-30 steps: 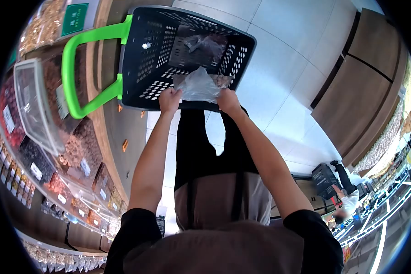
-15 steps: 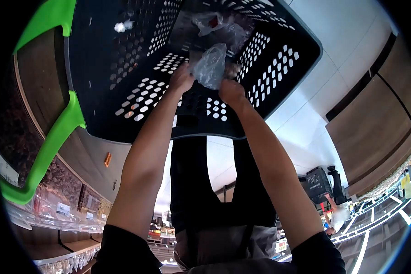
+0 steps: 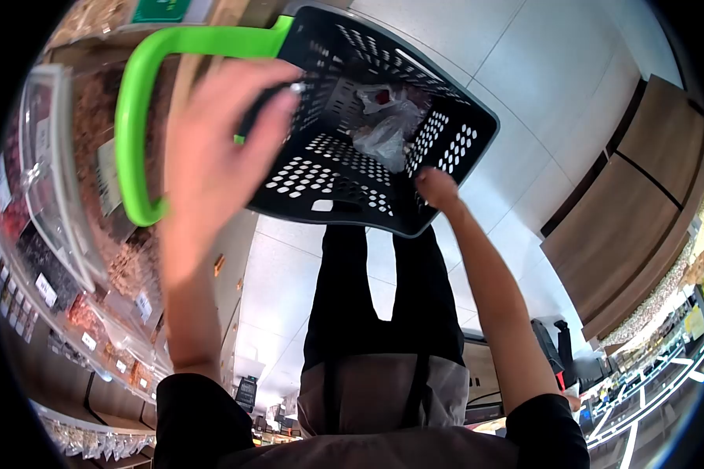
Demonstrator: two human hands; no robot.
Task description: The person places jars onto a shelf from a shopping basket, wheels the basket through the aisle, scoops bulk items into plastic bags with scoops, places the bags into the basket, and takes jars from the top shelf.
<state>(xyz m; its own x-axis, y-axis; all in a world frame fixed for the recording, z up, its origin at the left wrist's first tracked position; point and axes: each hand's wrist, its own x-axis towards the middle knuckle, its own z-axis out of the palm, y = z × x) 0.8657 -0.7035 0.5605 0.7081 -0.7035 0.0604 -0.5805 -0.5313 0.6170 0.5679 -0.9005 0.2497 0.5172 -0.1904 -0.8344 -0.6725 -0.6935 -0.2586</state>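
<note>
A black basket with oval holes hangs in front of my legs, and its green handle sticks out at the left. Clear plastic bags lie inside it toward the right. My left hand is raised close to the camera, blurred, its fingers and thumb apart with nothing held, in front of the basket's left edge. My right hand is at the basket's near right corner with its fingers curled; what it grips, if anything, is hidden.
Bulk food bins with clear lids and price labels line the left. A wooden cabinet stands on the right. Grey floor tiles show beyond the basket. A person's arm is partly visible at the lower right.
My left hand has let go of the plastic bag and risen left toward the camera. The bag lies in the basket. My right hand has moved right, off the bag. The basket appears farther away than half a second ago.
</note>
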